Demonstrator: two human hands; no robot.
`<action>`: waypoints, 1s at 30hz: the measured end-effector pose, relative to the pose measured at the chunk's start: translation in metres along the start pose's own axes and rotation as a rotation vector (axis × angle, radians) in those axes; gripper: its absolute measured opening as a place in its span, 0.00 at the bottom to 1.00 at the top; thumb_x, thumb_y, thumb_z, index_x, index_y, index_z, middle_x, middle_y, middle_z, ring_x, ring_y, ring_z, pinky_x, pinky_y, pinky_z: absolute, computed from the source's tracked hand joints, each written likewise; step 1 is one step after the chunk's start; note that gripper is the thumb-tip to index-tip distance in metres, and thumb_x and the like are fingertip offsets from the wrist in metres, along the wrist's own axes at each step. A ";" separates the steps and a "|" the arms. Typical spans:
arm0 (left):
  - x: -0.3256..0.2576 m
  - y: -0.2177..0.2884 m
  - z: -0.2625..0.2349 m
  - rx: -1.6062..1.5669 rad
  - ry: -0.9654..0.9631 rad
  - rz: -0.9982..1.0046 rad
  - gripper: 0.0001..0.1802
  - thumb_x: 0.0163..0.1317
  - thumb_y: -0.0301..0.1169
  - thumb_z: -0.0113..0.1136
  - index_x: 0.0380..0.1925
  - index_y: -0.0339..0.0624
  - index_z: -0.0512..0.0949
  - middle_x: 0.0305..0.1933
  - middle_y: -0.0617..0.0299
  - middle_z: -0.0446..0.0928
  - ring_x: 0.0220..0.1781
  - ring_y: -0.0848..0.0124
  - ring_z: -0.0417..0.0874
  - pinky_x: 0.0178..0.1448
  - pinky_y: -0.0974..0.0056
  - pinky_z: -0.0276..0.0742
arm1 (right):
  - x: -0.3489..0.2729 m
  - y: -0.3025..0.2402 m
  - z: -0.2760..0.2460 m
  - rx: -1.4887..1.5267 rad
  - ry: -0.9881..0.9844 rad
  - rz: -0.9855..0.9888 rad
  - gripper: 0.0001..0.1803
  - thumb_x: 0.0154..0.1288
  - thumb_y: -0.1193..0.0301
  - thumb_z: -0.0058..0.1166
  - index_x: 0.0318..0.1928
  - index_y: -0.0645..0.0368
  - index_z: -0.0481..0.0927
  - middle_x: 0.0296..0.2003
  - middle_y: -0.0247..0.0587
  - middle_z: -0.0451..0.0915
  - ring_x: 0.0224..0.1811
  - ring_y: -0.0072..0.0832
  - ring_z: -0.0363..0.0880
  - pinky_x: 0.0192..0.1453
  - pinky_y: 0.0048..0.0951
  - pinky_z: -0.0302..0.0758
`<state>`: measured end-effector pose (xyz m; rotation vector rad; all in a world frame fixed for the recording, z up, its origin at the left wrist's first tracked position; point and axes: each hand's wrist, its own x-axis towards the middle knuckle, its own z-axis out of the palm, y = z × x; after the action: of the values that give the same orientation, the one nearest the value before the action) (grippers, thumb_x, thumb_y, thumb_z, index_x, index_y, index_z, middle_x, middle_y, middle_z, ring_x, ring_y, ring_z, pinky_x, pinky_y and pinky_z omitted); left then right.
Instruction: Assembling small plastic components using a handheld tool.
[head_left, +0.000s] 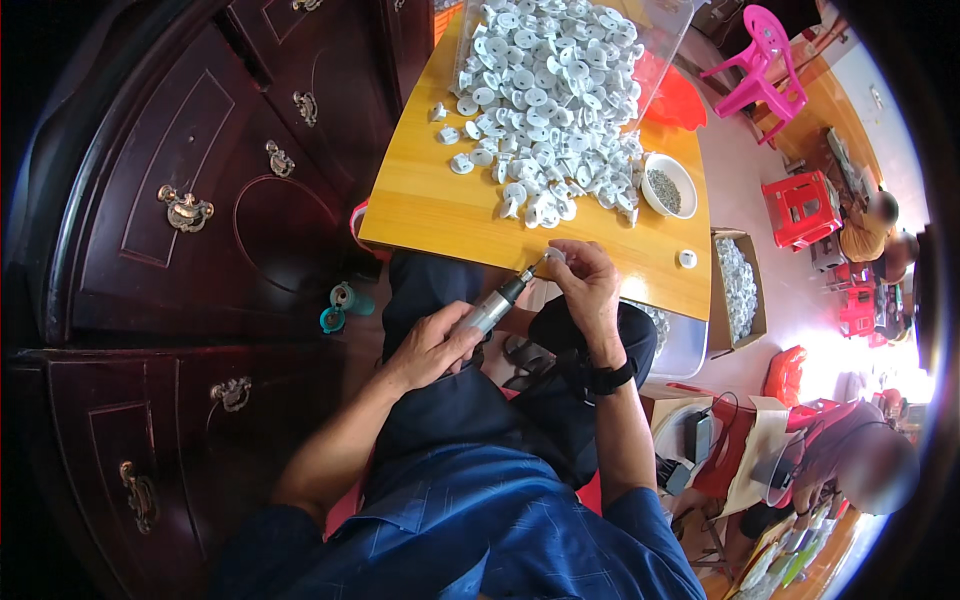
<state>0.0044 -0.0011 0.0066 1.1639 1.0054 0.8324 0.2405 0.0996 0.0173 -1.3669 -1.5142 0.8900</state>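
Observation:
My left hand (432,346) is wrapped round an electric screwdriver (487,312), grey-bodied with a black front end. Its tip slants up and to the right, meeting a small white plastic part (554,257) at the table's near edge. Thumb and fingers of my right hand (590,285) pinch that part, partly covering it. Whether a screw sits at the tip is too small to tell. Ahead of both hands, a large heap of similar white parts (545,100) spills from a clear plastic bin onto the yellow wooden table (420,205).
A white bowl of small metal screws (670,185) stands right of the heap, beside a red plastic dish (680,100). One loose part (687,259) lies near the right edge. A cardboard box of parts (738,290) is on the floor. Dark cabinets (180,150) line the left; people sit at right.

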 end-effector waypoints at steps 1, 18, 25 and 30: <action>0.000 0.001 0.000 0.000 0.000 0.000 0.16 0.73 0.42 0.53 0.47 0.38 0.74 0.25 0.66 0.73 0.22 0.80 0.74 0.27 0.70 0.71 | 0.000 0.000 0.000 -0.022 -0.002 -0.022 0.10 0.59 0.76 0.66 0.43 0.59 0.87 0.29 0.34 0.78 0.29 0.20 0.77 0.37 0.22 0.76; -0.001 0.000 0.001 0.017 -0.019 -0.010 0.18 0.75 0.45 0.52 0.45 0.39 0.73 0.23 0.66 0.72 0.21 0.79 0.73 0.26 0.71 0.71 | -0.007 -0.014 -0.003 -0.157 -0.020 -0.177 0.12 0.56 0.82 0.65 0.43 0.59 0.87 0.29 0.35 0.76 0.27 0.21 0.75 0.33 0.22 0.73; -0.001 -0.001 0.000 -0.004 -0.028 -0.026 0.17 0.75 0.44 0.52 0.45 0.39 0.73 0.24 0.66 0.72 0.21 0.80 0.73 0.26 0.71 0.70 | -0.009 -0.017 -0.003 -0.135 -0.036 -0.177 0.13 0.56 0.83 0.65 0.43 0.59 0.87 0.29 0.36 0.76 0.28 0.22 0.76 0.34 0.22 0.74; -0.002 0.002 0.001 0.009 -0.034 -0.041 0.16 0.75 0.42 0.51 0.46 0.40 0.73 0.24 0.67 0.71 0.21 0.80 0.72 0.26 0.71 0.70 | -0.009 -0.013 -0.001 -0.123 -0.040 -0.186 0.12 0.57 0.83 0.65 0.43 0.60 0.87 0.30 0.36 0.77 0.28 0.22 0.76 0.34 0.23 0.75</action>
<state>0.0044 -0.0022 0.0094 1.1576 1.0026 0.7747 0.2370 0.0886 0.0281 -1.2759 -1.7199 0.7226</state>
